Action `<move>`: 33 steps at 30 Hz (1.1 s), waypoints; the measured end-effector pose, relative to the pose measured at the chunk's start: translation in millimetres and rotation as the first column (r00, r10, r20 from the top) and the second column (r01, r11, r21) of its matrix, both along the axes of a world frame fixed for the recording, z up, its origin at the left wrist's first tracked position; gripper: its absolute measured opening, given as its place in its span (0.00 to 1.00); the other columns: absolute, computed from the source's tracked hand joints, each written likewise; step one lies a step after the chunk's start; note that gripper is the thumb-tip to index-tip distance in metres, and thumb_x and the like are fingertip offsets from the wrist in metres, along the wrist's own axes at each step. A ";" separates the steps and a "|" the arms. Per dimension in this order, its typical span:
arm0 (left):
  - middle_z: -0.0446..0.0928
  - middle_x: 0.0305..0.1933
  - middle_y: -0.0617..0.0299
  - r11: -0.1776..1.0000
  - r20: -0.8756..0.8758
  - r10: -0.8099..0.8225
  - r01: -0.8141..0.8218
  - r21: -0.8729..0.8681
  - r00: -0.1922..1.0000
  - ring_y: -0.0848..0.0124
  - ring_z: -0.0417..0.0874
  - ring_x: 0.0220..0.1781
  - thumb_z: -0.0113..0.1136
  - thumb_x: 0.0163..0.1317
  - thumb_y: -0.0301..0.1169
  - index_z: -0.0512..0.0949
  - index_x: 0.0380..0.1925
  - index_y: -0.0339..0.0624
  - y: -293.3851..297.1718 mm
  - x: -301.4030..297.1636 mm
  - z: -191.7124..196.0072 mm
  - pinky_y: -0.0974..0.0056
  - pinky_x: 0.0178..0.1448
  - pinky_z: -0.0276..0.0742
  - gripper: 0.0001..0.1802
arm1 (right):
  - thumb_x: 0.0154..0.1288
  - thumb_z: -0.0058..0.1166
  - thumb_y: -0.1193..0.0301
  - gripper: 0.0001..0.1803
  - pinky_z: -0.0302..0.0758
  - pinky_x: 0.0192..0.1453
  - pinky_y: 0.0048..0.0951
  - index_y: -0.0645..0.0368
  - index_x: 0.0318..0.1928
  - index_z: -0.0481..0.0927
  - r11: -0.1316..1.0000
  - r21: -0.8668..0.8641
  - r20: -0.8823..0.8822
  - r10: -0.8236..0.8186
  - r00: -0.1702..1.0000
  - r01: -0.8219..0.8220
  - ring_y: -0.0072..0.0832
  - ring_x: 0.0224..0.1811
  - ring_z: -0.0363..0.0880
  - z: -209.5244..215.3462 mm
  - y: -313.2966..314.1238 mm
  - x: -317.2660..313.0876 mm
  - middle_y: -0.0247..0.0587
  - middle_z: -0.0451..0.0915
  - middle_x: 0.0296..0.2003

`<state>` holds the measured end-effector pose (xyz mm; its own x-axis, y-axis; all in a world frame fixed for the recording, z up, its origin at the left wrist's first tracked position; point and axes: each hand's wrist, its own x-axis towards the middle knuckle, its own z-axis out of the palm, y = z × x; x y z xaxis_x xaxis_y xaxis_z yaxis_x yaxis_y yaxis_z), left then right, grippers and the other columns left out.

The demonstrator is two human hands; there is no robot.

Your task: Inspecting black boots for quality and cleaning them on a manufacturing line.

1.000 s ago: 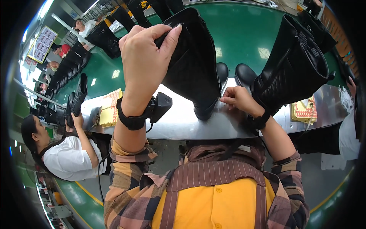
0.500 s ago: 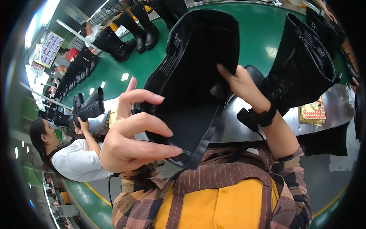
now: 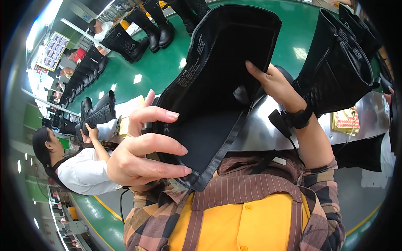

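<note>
A long green conveyor belt runs away from me through a workshop, with a shiny metal work table just in front of my body. Black boots stand in a row on the green belt toward the far end, and more of them line the left side.

I am holding a tall black boot up close, above the table and in front of my chest, its open shaft turned toward me so that I look at the dark lining inside. My left hand is closed on the lower edge of the shaft, the fingers curled over the lining and the trimmed rim pressed under them. My right hand grips the boot from the right side, with one fingertip laid over the edge of the opening and the rest hidden behind the leather. A black band sits on my right wrist.

A second black boot, quilted on its side, stands tilted on the table just right of my right hand. A stack of yellow sheets lies on the table below it. At my left a co-worker in a white shirt handles another quilted boot.
</note>
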<state>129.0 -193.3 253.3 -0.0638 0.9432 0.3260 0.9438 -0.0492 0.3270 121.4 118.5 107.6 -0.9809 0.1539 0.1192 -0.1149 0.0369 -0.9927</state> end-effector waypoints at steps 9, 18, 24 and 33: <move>0.77 0.52 0.61 0.998 -0.070 -0.005 0.001 -0.056 0.998 0.48 0.64 0.66 0.72 0.38 0.31 0.88 0.31 0.55 9.9 0.0 12.2 0.43 0.67 0.58 0.14 | 0.74 0.48 0.49 0.28 0.67 0.39 0.23 0.65 0.50 0.79 0.997 -0.012 -0.056 0.079 0.995 -0.080 0.17 0.35 0.67 -8.6 6.1 -2.2 0.29 0.75 0.33; 0.74 0.57 0.50 0.853 -0.234 0.477 -0.382 0.355 0.847 0.57 0.74 0.57 0.75 0.34 0.24 0.78 0.23 0.41 82.4 1.0 -5.5 0.58 0.61 0.67 0.15 | 0.68 0.58 0.57 0.23 0.74 0.50 0.28 0.66 0.51 0.80 0.996 -0.040 -0.082 -0.087 0.993 0.084 0.26 0.42 0.78 -31.2 15.1 -16.1 0.40 0.84 0.41; 0.53 0.69 0.47 0.318 -0.177 0.906 -0.339 0.885 0.385 0.54 0.58 0.69 0.77 0.42 0.27 0.58 0.64 0.38 131.6 -37.8 -63.0 0.55 0.67 0.63 0.49 | 0.59 0.66 0.65 0.26 0.77 0.51 0.31 0.64 0.55 0.75 0.993 0.050 -0.216 -0.094 0.972 0.107 0.31 0.53 0.78 -46.6 11.5 1.2 0.46 0.82 0.46; 0.69 0.60 0.45 0.527 0.661 0.444 -0.773 0.353 0.605 0.59 0.71 0.61 0.78 0.46 0.32 0.54 0.65 0.28 116.1 -16.3 -214.5 0.60 0.68 0.61 0.52 | 0.59 0.67 0.63 0.16 0.76 0.34 0.24 0.63 0.38 0.80 0.980 0.193 0.225 -0.086 0.971 0.042 0.21 0.29 0.82 -90.4 2.6 57.8 0.38 0.83 0.31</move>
<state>112.7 -77.2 38.8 -0.8301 0.2329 0.5067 0.5462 0.1567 0.8229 179.1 121.0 17.2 -0.9738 0.2141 -0.0768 0.1253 0.2228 -0.9668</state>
